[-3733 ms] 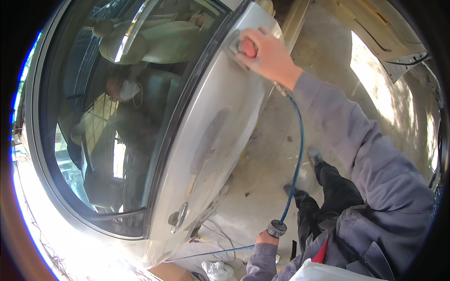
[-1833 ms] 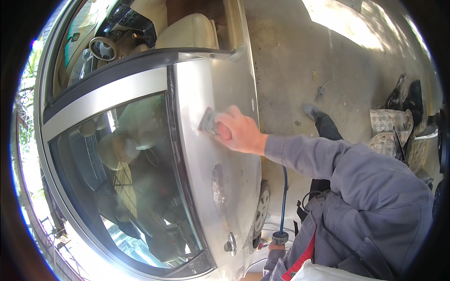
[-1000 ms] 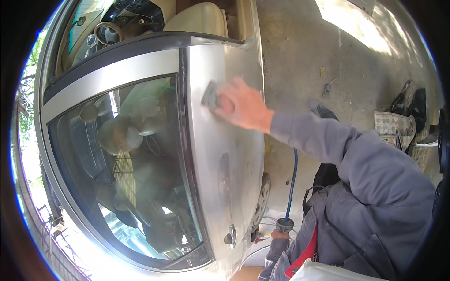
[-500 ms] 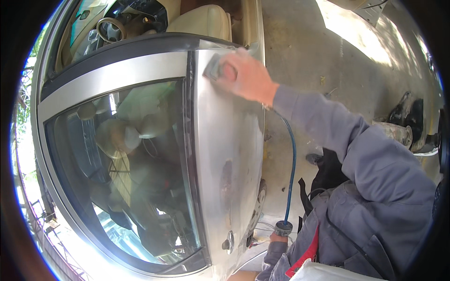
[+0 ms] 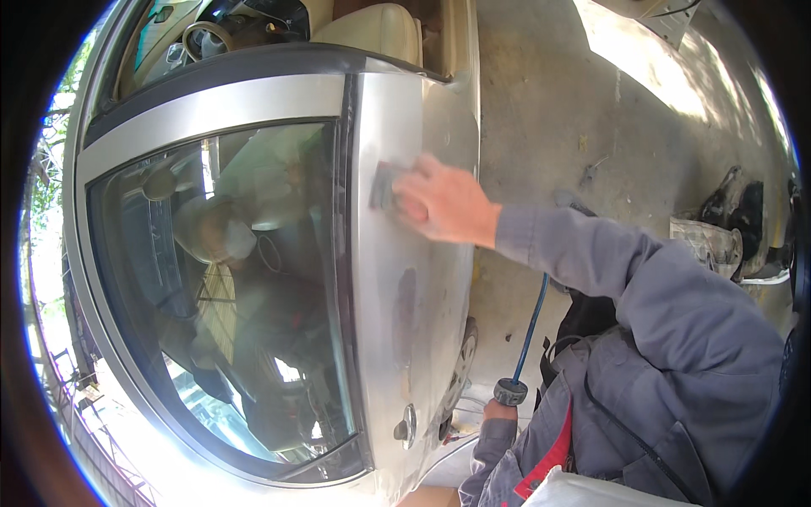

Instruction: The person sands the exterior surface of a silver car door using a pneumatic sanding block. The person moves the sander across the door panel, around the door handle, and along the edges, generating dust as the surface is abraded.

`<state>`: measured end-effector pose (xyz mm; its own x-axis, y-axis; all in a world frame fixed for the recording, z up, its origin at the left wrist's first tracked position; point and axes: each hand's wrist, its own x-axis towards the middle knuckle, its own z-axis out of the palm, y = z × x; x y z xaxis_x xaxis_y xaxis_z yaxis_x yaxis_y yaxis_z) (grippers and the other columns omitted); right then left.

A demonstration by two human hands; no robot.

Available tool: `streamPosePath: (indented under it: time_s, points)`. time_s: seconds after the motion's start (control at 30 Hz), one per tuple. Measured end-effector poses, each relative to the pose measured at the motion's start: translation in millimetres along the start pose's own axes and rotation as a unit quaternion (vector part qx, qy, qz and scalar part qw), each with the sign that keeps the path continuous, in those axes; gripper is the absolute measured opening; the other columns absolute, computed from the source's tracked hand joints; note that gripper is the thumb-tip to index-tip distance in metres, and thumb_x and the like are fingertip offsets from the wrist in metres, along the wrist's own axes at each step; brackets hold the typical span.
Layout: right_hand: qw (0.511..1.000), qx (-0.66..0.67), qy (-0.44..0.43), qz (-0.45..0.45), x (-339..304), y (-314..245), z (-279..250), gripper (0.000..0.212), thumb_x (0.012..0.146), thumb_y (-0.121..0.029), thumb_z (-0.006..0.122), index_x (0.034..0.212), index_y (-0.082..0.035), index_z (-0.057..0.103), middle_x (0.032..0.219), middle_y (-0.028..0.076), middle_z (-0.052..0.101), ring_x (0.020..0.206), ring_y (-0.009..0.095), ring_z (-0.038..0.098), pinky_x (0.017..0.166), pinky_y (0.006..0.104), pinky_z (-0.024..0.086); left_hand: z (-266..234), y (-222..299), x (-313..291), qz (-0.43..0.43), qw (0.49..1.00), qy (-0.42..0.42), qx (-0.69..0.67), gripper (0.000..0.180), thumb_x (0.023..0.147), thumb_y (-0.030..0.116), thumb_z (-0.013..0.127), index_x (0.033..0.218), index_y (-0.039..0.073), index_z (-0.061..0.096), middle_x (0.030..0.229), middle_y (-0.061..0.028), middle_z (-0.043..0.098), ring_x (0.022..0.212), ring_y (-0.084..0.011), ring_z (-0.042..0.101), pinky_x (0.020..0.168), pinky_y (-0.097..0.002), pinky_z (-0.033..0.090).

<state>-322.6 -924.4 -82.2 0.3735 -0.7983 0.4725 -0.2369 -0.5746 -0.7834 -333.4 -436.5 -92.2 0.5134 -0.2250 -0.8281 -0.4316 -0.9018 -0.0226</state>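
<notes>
My right hand [image 5: 446,201] is closed round a dark grey sanding block [image 5: 386,186], which lies against the silver car door [image 5: 389,338] just below the window [image 5: 253,279]. Motion blurs its fingers. Lower in the head view, my left hand [image 5: 500,411] grips a dark, round-ended piece [image 5: 510,391] with a blue hose [image 5: 530,329] running up from it; the rest of what it holds is hidden. Between the block and the door handle [image 5: 407,427], a dull grey patch [image 5: 405,296] marks the door.
Forward along the car, an open window shows a beige seat [image 5: 372,34] and a steering wheel [image 5: 205,40]. A wheel [image 5: 460,372] shows under the door. Concrete floor [image 5: 557,110] lies beside the car, with dark and pale items [image 5: 726,220] at the far right.
My right hand and the block have slid down the picture along the door, toward the handle. My left hand has risen slightly, and less of the hose shows, now straighter.
</notes>
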Motion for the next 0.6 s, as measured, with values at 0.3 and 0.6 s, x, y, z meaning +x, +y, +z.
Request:
streamPosePath:
  time_s: [0.3, 0.6]
  points:
    - [0.999, -0.011, -0.031, -0.002, 22.0, -1.7, -14.6, 0.037, 0.079, -0.018, 0.086, 0.107, -0.02, 0.062, 0.093, 0.006, 0.059, 0.08, 0.03, 0.067, 0.061, 0.0425, 0.056, -15.6, 6.9, 6.6, -0.023, 1.0, 0.01, 0.013, 0.047, 0.096, 0.043, 0.069, 0.101, -0.002, 0.079, 0.103, -0.0338, 0.075, 0.108, -0.0533, 0.072, 0.089, -0.0599, 0.059]
    - [0.995, -0.03, 0.05, 0.086, 104.9, 62.5, -38.2, 0.037, 0.083, -0.028, 0.086, 0.113, -0.021, 0.065, 0.099, 0.005, 0.06, 0.085, 0.029, 0.066, 0.073, 0.0432, 0.058, -3.0, -1.5, 8.1, -0.014, 1.0, 0.018, -0.021, 0.048, 0.096, 0.047, 0.069, 0.102, 0.0, 0.079, 0.102, -0.0327, 0.076, 0.107, -0.0523, 0.072, 0.088, -0.0605, 0.058]
